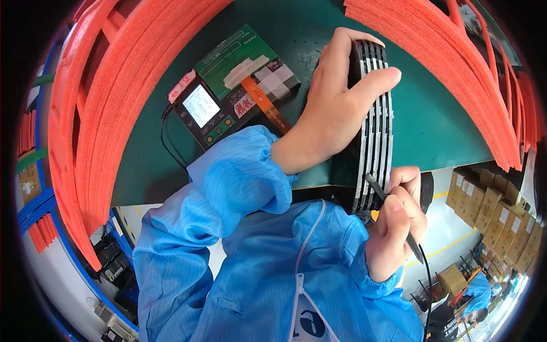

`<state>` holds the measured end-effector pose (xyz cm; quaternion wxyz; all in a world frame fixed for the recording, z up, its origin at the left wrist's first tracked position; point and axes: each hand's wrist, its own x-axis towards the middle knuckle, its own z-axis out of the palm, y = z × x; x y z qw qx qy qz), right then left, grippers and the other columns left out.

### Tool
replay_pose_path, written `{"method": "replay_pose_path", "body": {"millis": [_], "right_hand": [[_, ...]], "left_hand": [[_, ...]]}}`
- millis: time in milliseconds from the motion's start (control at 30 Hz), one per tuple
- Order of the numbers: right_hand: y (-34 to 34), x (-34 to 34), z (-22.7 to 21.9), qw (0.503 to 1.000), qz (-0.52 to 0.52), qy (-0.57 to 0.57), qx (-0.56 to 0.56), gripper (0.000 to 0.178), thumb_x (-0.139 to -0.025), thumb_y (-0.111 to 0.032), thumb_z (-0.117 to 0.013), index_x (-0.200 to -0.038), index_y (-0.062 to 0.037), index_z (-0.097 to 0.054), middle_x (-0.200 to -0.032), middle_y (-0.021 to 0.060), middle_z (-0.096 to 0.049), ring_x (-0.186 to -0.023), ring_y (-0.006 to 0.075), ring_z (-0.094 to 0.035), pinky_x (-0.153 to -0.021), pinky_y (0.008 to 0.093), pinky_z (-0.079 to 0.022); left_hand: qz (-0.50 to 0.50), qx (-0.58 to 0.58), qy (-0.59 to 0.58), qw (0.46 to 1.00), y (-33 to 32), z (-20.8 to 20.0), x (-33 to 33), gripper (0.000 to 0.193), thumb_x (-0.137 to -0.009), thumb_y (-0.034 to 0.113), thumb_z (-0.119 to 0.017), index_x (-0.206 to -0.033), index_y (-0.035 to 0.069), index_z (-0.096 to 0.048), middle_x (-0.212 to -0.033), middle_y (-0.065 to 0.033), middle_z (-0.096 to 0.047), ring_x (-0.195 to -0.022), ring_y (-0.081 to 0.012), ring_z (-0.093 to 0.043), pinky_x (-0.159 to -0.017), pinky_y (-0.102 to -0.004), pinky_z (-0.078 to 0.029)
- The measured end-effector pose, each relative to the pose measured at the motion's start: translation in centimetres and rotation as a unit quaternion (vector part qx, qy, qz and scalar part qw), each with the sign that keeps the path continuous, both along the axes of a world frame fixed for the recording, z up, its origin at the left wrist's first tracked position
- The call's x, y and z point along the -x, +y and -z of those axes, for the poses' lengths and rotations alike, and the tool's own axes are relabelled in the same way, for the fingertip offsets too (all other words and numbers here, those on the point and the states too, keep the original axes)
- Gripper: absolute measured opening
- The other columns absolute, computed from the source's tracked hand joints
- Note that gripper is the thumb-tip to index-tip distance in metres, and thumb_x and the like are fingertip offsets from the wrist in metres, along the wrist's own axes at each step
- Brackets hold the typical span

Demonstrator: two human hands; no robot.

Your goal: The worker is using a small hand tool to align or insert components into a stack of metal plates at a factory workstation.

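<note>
Steadying the stack of black slats (377,137) looks like the left hand's (342,108) part of the step, while the right hand (396,222) brings a pen-like tool (377,187) to its striped edge. In the head view, the hands are both occupied: the left has its thumb across the stack's edge and its fingers around the far end; the right pinches the tool in a writing grip. The stack stands over the counter's (439,125) near edge (whether the tip truly touches a slat, I cannot tell). The next move seems to call for a firm left hold and small, exact tip placement.

Counting up: one stack, of several slats too tightly packed to number surely; one tool, with one black cable (428,285); one tester (225,111) with one lit screen (201,106); one orange strip (265,105); two banks of red foam (139,62), one per side.
</note>
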<state>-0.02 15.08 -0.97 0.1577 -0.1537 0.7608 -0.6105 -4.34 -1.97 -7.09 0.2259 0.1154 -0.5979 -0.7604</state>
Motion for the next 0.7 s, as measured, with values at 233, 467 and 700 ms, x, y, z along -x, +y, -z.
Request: {"method": "replay_pose_path", "body": {"millis": [233, 467, 700], "right_hand": [[-0.1, -0.1, 0.7, 0.997, 0.043, 0.039, 0.053, 0.036, -0.093, -0.024, -0.053, -0.069, 0.0024, -0.05, -0.098, 0.0132, -0.053, -0.081, 0.0179, -0.047, -0.073, 0.0307, -0.038], [-0.2, 0.2, 0.7, 0.981, 0.12, -0.013, 0.152, 0.026, -0.094, -0.02, -0.056, -0.096, 0.0031, -0.068, -0.088, 0.0106, -0.058, -0.07, 0.0191, -0.051, -0.076, 0.0306, -0.044], [-0.6, 1.1, -0.9, 0.96, -0.034, 0.249, -0.125, 0.018, -0.082, 0.007, -0.068, -0.098, -0.0001, -0.071, -0.084, 0.0091, -0.058, -0.073, 0.02, -0.058, -0.07, 0.0291, -0.047]], "left_hand": [[-0.012, 0.033, 0.007, 0.999, 0.0, 0.0, 0.1, 0.029, -0.091, 0.016, -0.066, -0.115, 0.004, -0.055, -0.103, -0.0034, -0.058, -0.091, -0.0083, -0.054, -0.08, -0.0237, -0.042], [-0.004, 0.011, -0.007, 1.0, 0.0, -0.1, -0.1, 0.033, -0.089, 0.019, -0.068, -0.115, 0.005, -0.054, -0.104, -0.0072, -0.056, -0.093, -0.0142, -0.054, -0.083, -0.0282, -0.043], [0.002, -0.011, -0.009, 1.0, -0.1, -0.2, -0.1, 0.039, -0.085, 0.025, -0.07, -0.113, 0.005, -0.052, -0.106, -0.0152, -0.056, -0.101, -0.0271, -0.055, -0.09, -0.038, -0.043]]}}
